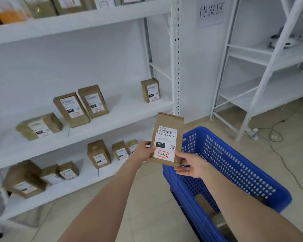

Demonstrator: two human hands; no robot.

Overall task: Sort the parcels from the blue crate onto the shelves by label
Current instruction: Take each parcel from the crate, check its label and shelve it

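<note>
A flat brown cardboard parcel (169, 124) is held upright in front of me, above the left end of the blue crate (234, 165). Its white label shows "010" and a red-boxed "3-3-8". My left hand (144, 151) grips the parcel's lower left edge with the thumb on the label. My right hand (191, 165) holds its lower right corner from below. More brown parcels lie at the bottom of the crate (217, 220). The white shelves (112, 117) stand to the left.
Several labelled brown parcels stand on the middle shelf (93, 102) and the lower shelf (98, 154), with more on the top shelf. A second white rack (262, 79) stands at the right. Cables (276, 137) trail on the tiled floor. A paper sign (211, 12) hangs on the wall.
</note>
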